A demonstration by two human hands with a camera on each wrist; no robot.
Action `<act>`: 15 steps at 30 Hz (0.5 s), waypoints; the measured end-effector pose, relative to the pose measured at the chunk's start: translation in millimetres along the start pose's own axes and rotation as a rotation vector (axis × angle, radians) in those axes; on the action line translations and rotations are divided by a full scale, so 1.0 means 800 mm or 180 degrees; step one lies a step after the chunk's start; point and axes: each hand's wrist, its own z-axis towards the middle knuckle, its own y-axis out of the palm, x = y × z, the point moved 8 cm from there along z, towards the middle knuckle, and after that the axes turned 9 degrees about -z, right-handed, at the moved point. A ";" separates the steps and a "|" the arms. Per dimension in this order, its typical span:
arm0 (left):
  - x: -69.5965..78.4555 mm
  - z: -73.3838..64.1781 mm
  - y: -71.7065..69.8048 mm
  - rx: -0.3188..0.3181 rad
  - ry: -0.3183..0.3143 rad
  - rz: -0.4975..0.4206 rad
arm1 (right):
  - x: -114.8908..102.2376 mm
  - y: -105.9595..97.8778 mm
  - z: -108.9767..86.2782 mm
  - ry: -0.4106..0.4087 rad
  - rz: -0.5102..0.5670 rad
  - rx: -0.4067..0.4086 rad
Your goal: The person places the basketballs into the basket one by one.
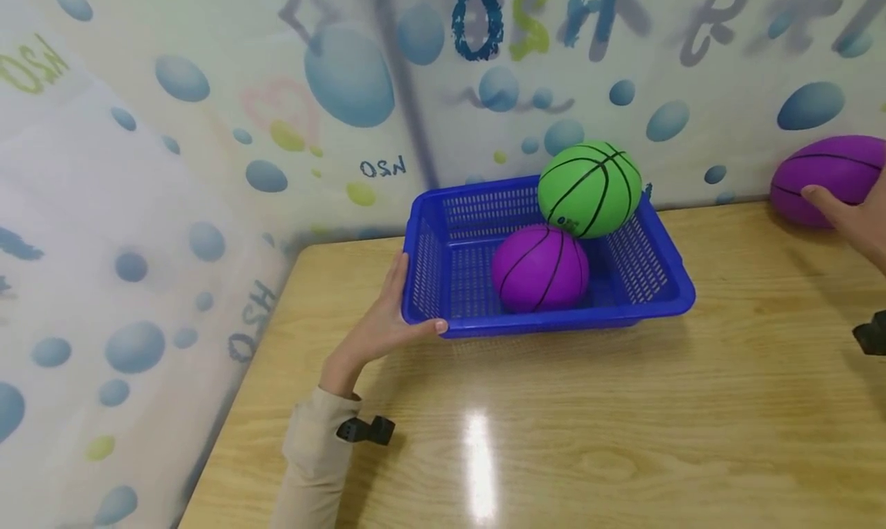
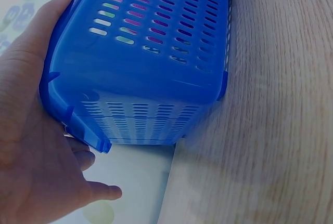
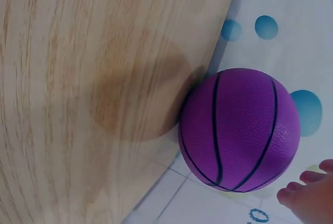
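Note:
At the near left corner of a blue plastic basket [image 1: 554, 325], my left hand [image 1: 377, 321] holds the rim. Its thumb lies along the front rim and its fingers along the left side; the left wrist view shows fingertips below the rim [image 2: 57, 96]. A purple ball [image 1: 540, 271] with black lines sits inside the basket. Behind it, a green ball [image 1: 591, 189] leans up over the back right of the basket. At the far right, my right hand [image 1: 861, 214] is beside another purple ball [image 3: 239, 130], its fingers [image 3: 307, 187] spread; in the head view the thumb overlaps this ball.
The basket stands on a wooden table [image 1: 554, 421] near its back edge. A patterned wall covering [image 1: 429, 106] with bubbles and letters rises behind the table and along its left side. Each forearm wears a small black device [image 1: 367, 430].

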 end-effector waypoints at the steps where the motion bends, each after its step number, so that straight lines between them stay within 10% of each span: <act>1: 0.000 0.000 0.000 0.0001 0.0000 -0.0004 | 0.001 -0.001 0.001 -0.0006 0.0008 0.0053; 15: 0.000 -0.003 0.000 0.0018 -0.0081 -0.0019 | 0.061 0.020 0.020 0.0366 -0.0017 0.0041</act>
